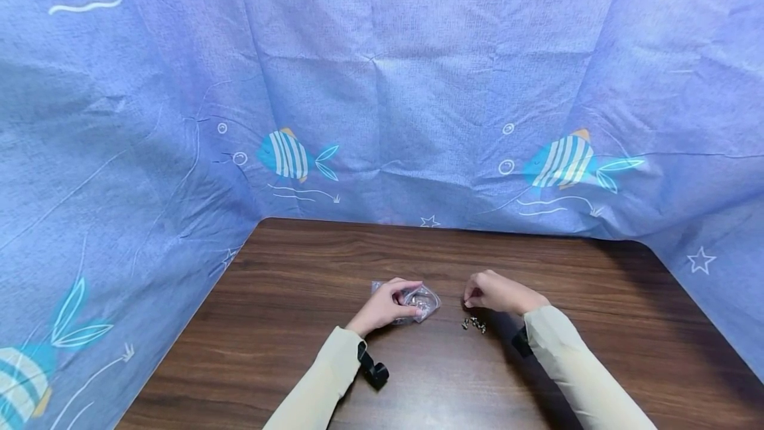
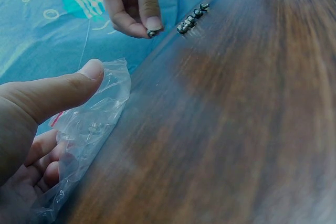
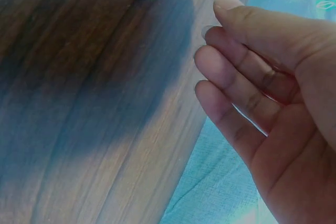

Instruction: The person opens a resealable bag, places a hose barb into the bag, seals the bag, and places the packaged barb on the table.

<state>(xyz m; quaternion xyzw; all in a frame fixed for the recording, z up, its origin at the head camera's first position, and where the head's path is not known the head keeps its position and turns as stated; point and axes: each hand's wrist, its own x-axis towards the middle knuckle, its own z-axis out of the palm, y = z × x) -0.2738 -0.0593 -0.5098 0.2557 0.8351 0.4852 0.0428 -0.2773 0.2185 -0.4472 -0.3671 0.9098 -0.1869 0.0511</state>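
Note:
In the head view my left hand (image 1: pixel 386 305) holds a clear plastic zip bag (image 1: pixel 425 300), thumb on one side of its mouth and fingers on the other. A red line runs along the zip of the bag (image 2: pixel 102 114) in the left wrist view. Several small metal pieces show inside it. To the right, my right hand (image 1: pixel 497 292) pinches a small shiny metal piece (image 2: pixel 151 33) between thumb and fingertip; the right wrist view hides this piece. Just below that hand lies a small group of similar metal pieces (image 1: pixel 475 324) on the table.
Dark wood-grain table (image 1: pixel 286 324) lies under both hands. Blue cloth (image 1: pixel 418 118) with fish drawings hangs behind it and at the sides. A black strap device (image 1: pixel 373 367) is on the left wrist, another (image 1: pixel 522 342) on the right.

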